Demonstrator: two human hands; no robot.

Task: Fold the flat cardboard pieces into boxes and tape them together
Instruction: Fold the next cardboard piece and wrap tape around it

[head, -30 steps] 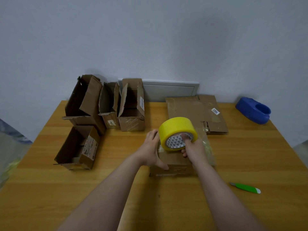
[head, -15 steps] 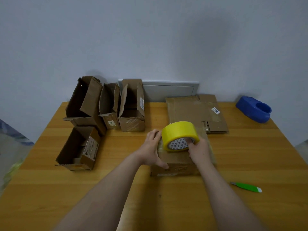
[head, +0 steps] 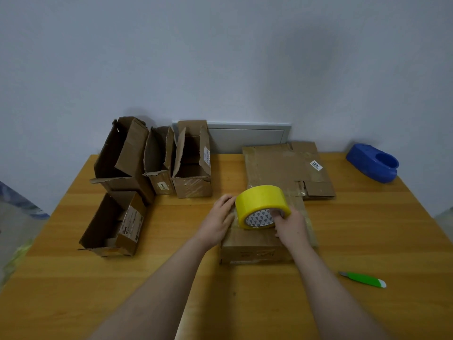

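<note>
A folded cardboard box (head: 255,249) lies closed on the wooden table (head: 367,229) in front of me. A yellow tape roll (head: 261,204) rests on edge on the box's top, and my right hand (head: 290,225) grips it with fingers inside the core. My left hand (head: 219,219) lies on the box's left top edge, fingertips touching the roll. Flat cardboard pieces (head: 286,168) lie stacked behind the box, near the wall.
Three open boxes (head: 157,158) stand at the back left, and one more open box (head: 115,224) lies on its side in front of them. A green utility knife (head: 362,279) lies right of my arm. A blue tape dispenser (head: 373,165) sits at the back right corner.
The tape roll has come down from above the box onto its top and shifted slightly away from me. My left hand slid from the box's front corner up to its top edge.
</note>
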